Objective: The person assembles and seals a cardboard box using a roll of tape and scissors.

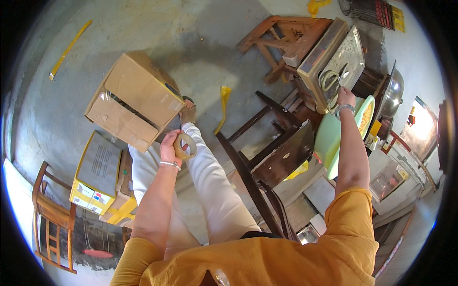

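Observation:
My left hand (171,146) holds a roll of clear brownish packing tape (186,146), its thumb and fingers at the ring's edge. Just beyond it stands a brown cardboard box (134,96), its top flaps parted by a dark narrow gap. My right hand (346,97) reaches to the metal tray (352,53) of a scale and is at the scissors (332,80), whose pale green handles and metal blades lie over the tray. Whether its fingers are closed on them is hard to make out. Below that hand is a light green basin (327,137) with orange grains.
A dark wooden chair (282,153) stands between me and the scale; a brown wooden stool (286,32) lies beyond. Yellow tape strips (224,100) lie on the floor. Left are taped boxes (96,173) and a wooden chair (53,211). A metal bowl (393,93) is at the right.

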`<state>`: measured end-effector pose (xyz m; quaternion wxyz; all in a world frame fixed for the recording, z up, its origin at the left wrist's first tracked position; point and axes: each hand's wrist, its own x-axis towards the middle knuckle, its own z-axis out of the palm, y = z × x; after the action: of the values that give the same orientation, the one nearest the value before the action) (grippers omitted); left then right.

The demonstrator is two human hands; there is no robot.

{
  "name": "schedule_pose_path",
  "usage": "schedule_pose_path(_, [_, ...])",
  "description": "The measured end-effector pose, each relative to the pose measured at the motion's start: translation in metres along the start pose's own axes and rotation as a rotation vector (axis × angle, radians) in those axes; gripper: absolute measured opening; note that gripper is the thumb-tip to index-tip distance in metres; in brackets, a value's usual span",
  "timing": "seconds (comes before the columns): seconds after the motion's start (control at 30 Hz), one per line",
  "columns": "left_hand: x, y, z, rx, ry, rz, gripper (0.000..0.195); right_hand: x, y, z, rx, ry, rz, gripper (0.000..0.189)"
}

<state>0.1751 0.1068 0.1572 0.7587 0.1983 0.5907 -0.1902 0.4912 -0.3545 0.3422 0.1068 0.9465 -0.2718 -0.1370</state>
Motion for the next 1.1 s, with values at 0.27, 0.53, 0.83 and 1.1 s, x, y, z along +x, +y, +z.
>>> schedule_pose_path(0.27, [0.004,-0.009,-0.004,-0.038,-0.026,0.100,0.013,-0.007,-0.038,-0.003,0.127,-0.202,0.080,0.076])
schedule_pose_path(0.53, [-0.002,-0.006,0.003,-0.177,-0.024,0.094,0.015,0.036,-0.004,0.019,0.619,-0.231,0.421,0.045])
schedule_pose_path(0.83, [-0.006,-0.007,-0.003,-0.164,-0.011,0.074,0.016,-0.005,0.008,-0.050,1.232,-0.339,-0.011,0.029])
schedule_pose_path(1.1, [-0.007,-0.011,-0.012,-0.087,-0.058,0.105,0.013,-0.191,-0.110,-0.022,0.666,-1.094,-0.594,0.061])
